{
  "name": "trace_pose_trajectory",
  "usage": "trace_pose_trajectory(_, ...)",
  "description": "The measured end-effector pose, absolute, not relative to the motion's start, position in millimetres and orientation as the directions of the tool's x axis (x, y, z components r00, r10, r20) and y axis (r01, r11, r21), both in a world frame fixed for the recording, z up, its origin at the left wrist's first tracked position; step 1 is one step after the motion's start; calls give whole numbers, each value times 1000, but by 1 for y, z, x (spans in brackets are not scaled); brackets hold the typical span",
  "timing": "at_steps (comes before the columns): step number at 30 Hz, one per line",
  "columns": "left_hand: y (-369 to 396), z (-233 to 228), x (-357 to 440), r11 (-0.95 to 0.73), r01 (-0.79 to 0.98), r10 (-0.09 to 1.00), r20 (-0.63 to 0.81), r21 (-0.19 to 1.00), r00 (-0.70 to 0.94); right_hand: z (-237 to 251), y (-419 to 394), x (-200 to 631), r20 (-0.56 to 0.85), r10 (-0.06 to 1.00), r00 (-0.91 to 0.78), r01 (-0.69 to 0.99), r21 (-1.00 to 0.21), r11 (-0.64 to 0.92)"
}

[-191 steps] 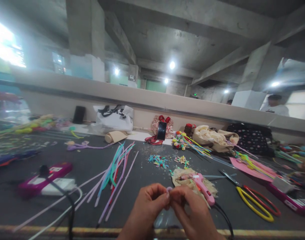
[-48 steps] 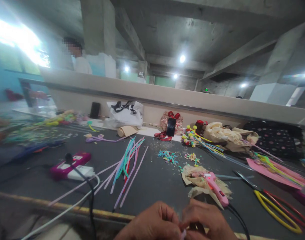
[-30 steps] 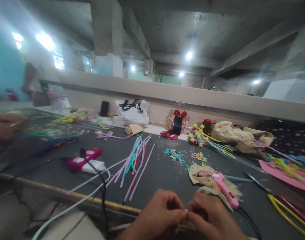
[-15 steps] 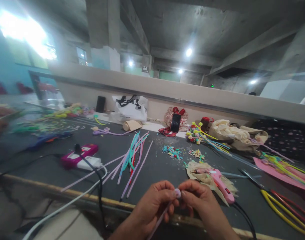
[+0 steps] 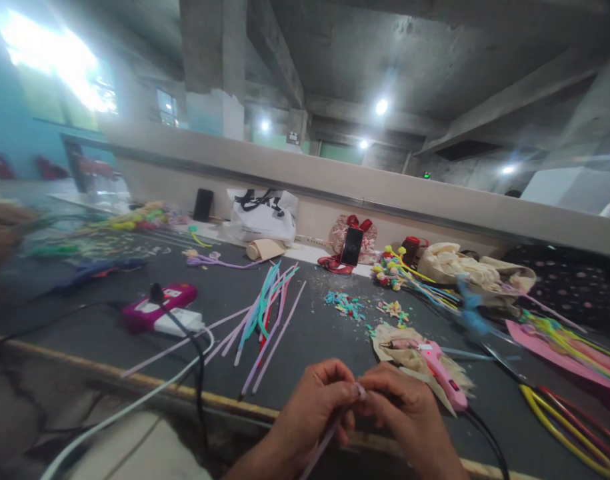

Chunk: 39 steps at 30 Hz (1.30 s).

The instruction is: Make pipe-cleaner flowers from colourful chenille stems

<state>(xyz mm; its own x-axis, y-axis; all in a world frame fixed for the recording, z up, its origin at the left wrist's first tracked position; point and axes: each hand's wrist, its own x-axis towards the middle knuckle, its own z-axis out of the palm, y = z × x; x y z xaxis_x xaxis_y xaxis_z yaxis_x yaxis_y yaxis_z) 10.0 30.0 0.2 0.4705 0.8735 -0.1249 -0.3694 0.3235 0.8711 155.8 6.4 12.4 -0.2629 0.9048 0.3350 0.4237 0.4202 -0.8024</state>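
The left hand (image 5: 312, 405) and right hand (image 5: 407, 408), fingers pinched closed, hold a slender, rod-like pale-lilac stem (image 5: 325, 441), its curled tip between their fingertips.

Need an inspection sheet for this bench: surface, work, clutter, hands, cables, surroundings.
Surface: dark tabletop, dusted with specks.
Work: lilac stem between the hands, its upper end mostly covered by fingers.
Clutter: loose stems; coloured clippings; pink glue gun on crumpled paper; scissors, near the right hand; blurred blue thing, can't identify.
Hands: left hand and right hand both pinch the stem's upper end.
Cables: black cable and white cable hang over the front edge, by the magenta power strip.
Surroundings: white bag and phone at the back; another person's hand at far left, blurred.
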Motion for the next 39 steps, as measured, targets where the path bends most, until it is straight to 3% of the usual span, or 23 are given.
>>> trace_pose_trajectory(6, 30, 1, 12, 124, -105, 938, -82, 987, 336, 8, 13, 158, 352, 894, -278, 531, -719, 448)
trace_pose_trajectory(12, 29, -1, 7, -61, 104, 949, 25, 993, 313, 1, 17, 159, 286, 929, -233, 590, -718, 369)
trace_pose_trajectory(19, 35, -2, 7, 120, -19, 882, -98, 993, 462, 8, 15, 161, 349, 869, -351, 583, -644, 495)
trace_pose_trajectory(26, 32, -7, 8, -63, 121, 932, 15, 991, 361, 10, 16, 157, 377, 849, -371, 663, -532, 526)
trace_pose_trajectory(32, 37, -9, 8, 109, -39, 930, -88, 993, 358, 10, 23, 152, 205, 935, -289, 441, -838, 320)
trace_pose_trajectory(34, 38, -7, 6, 154, -105, 925, -107, 982, 364, 9, 24, 150, 224, 930, -292, 420, -843, 335)
trace_pose_trajectory(39, 37, -1, 0, 177, -125, 893, -106, 976, 437, 10, 21, 147, 356, 893, -275, 529, -720, 449)
